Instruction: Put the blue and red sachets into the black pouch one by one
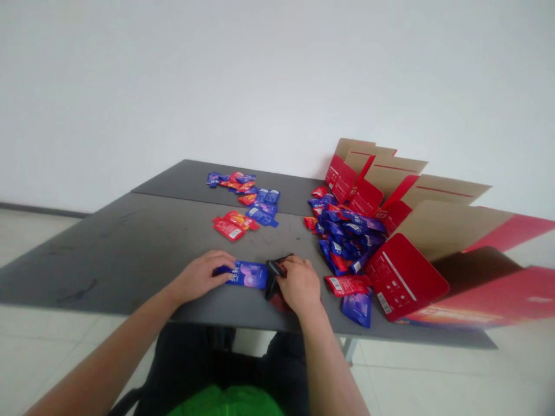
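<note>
The left grip (200, 277) was clamped on a flat blue foil sachet (247, 275) and the right grip (299, 284) on a crumpled black pouch (274, 276) beside it, while a heap of red-and-blue sachets (344, 231) remained by the open red cardboard box (401, 277).

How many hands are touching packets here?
2: the left hand is on a blue packet, and the right hand is on a dark packet beside it.

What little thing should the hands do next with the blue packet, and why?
Perhaps the left hand should hold the blue packet steady while the right hand lifts away the dark folded piece, because that piece looks bunched against the packet's end.
</note>
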Demonstrator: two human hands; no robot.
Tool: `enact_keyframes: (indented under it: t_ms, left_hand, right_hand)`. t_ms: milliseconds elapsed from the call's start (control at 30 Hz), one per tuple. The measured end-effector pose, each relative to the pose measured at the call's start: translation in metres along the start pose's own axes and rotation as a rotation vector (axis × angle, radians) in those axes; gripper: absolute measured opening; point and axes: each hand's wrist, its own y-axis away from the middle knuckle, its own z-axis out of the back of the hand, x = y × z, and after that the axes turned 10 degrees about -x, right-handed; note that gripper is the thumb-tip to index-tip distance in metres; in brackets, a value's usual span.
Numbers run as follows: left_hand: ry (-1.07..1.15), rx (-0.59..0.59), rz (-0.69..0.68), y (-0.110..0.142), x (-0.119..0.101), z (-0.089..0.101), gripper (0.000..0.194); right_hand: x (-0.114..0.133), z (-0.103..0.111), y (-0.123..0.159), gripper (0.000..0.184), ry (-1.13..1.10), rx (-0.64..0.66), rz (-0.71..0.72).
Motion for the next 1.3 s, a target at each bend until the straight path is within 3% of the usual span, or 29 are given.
enact_keyframes:
  t_ms: [67, 167, 300, 367, 433, 533, 600, 667, 733, 833, 900, 1000, 1100, 1167, 1233, 1300]
  left_hand:
    - [-0.007, -0.001, -0.001, 0.0, 0.002, -0.001, 0.021]
    - [-0.008, -0.012, -0.006, 0.0, 0.003, -0.003, 0.022]
    - [-0.02, -0.028, 0.02, 0.0, 0.0, -0.003, 0.024]
    - [-0.015, -0.015, 0.02, 0.0, -0.002, -0.001, 0.024]
    - [0.001, 0.001, 0.007, 0.0, -0.003, 0.0, 0.023]
    - [0.01, -0.001, -0.002, 0.0, -0.002, 0.001, 0.021]
    - [0.002, 0.0, -0.006, 0.0, -0.001, 0.0, 0.021]
    - [-0.004, -0.008, -0.008, 0.001, 0.001, -0.001, 0.021]
    - [-0.008, -0.018, -0.009, 0.001, 0.003, -0.003, 0.023]
    - [-0.019, -0.032, 0.0, 0.001, 0.002, -0.003, 0.025]
    - [-0.022, -0.024, 0.001, 0.0, 0.001, -0.002, 0.025]
    - [-0.01, -0.003, -0.004, 0.0, 0.0, -0.001, 0.024]
    - [-0.002, -0.003, 0.003, 0.001, 0.001, -0.001, 0.023]
    - [-0.005, 0.0, 0.002, 0.001, 0.003, -0.002, 0.022]
    - [-0.007, -0.005, -0.004, 0.002, 0.004, -0.003, 0.022]
    - [-0.009, -0.019, -0.015, 0.002, 0.005, -0.004, 0.023]
  right_hand:
    - [0.005, 0.009, -0.007, 0.016, 0.003, -0.05, -0.017]
    - [0.043, 0.001, -0.016, 0.02, -0.082, -0.157, 0.083]
    - [0.083, -0.029, -0.014, 0.016, -0.099, -0.062, 0.245]
    - [0.076, -0.035, -0.006, 0.015, -0.098, -0.057, 0.224]
    - [0.051, -0.032, -0.001, 0.014, -0.09, -0.062, 0.166]
    - [0.009, -0.012, -0.001, 0.01, -0.025, -0.028, 0.064]
    - [-0.002, 0.001, -0.005, 0.01, 0.008, -0.051, 0.019]
    - [0.009, 0.007, -0.01, 0.011, -0.007, -0.119, 0.023]
    - [0.034, 0.001, -0.015, 0.015, -0.05, -0.17, 0.087]
    - [0.072, -0.021, -0.015, 0.016, -0.065, -0.131, 0.205]
    - [0.082, -0.034, -0.01, 0.017, -0.059, -0.103, 0.229]
    - [0.059, -0.036, 0.003, 0.019, -0.059, -0.102, 0.173]
    - [0.017, -0.018, 0.007, 0.016, -0.019, -0.062, 0.059]
    - [0.002, -0.004, 0.002, 0.014, 0.019, -0.041, 0.0]
    - [0.008, 0.004, -0.005, 0.013, 0.018, -0.075, -0.015]
    - [0.03, 0.001, -0.012, 0.016, -0.025, -0.135, 0.032]
